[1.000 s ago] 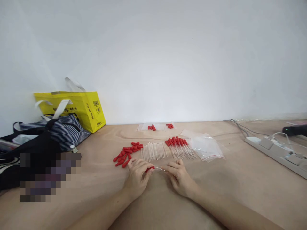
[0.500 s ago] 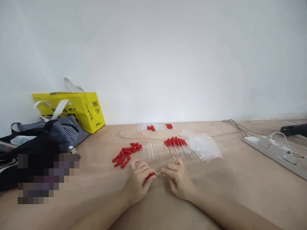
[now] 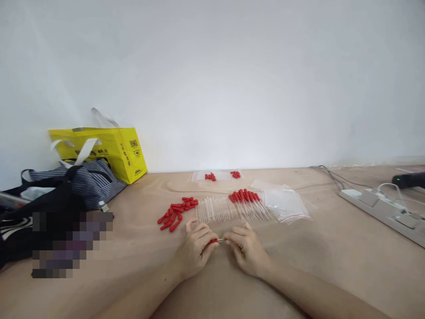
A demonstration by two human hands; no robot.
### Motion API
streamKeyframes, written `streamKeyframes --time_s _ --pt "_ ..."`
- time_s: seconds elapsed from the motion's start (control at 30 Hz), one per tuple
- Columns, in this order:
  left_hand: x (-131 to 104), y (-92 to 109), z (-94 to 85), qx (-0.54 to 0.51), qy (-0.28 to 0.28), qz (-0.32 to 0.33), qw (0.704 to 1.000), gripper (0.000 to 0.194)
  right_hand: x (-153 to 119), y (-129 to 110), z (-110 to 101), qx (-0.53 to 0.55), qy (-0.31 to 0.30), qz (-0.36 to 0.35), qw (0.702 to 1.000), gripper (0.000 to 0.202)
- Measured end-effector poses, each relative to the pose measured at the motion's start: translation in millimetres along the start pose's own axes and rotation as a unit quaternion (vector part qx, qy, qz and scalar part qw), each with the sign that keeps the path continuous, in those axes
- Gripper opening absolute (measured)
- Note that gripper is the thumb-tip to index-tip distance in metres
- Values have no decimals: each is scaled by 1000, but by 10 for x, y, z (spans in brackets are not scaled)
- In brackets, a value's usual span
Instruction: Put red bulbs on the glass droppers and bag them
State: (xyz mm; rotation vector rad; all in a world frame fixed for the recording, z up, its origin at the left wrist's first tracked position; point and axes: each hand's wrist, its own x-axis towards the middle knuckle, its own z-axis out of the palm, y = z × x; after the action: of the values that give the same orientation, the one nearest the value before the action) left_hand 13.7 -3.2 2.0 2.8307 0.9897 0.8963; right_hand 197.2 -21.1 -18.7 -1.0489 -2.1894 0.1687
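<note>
My left hand (image 3: pixel 196 248) is closed on a red rubber dropper bulb (image 3: pixel 212 241), mostly hidden by the fingers. Between the fingertips of my right hand (image 3: pixel 247 249) is a thin clear dropper tube (image 3: pixel 221 239), whose end meets the mouth of the bulb. How deep it sits inside cannot be seen. Just beyond my hands lies a row of loose clear tubes (image 3: pixel 212 209). Left of it is a pile of red bulbs (image 3: pixel 172 215). On the row's right side, several droppers (image 3: pixel 247 201) with red bulbs fitted on their tubes lie side by side.
Clear zip bags (image 3: pixel 287 206) lie right of the droppers. A bag with more red bulbs and tubes (image 3: pixel 221 176) rests by the wall. At the left stand a yellow bag (image 3: pixel 129 155), a striped bag (image 3: pixel 96 177) and a black bag (image 3: pixel 56 212); a white power strip (image 3: pixel 361 199) is at the right.
Less of the tube shows between my hands, and the fingers of both are slightly closer together. The whole view has shifted a little; the things on the table lie as before.
</note>
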Motion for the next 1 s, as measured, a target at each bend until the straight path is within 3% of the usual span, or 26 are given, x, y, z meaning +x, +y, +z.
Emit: streamKeyframes --time_s 0.33,0.53,0.63,0.73,0.83,1.0 --pt "50 -81 -75 45 6 11 999 13 54 67 -85 -1 -45 -34 998 23" --pt "25 -187 -90 99 14 0 995 12 14 99 -33 -103 24 -25 994 17" --pt "17 -283 -109 163 63 -83 981 31 55 213 -37 -135 89 57 985 19" --pt "13 -377 -156 223 95 -208 948 33 146 403 -67 -171 153 189 955 21" --pt "5 -434 -213 253 57 -279 925 26 244 546 -74 -195 182 265 927 22" --pt "-15 -474 -256 254 -18 -309 917 18 377 555 -16 -212 181 307 910 25"
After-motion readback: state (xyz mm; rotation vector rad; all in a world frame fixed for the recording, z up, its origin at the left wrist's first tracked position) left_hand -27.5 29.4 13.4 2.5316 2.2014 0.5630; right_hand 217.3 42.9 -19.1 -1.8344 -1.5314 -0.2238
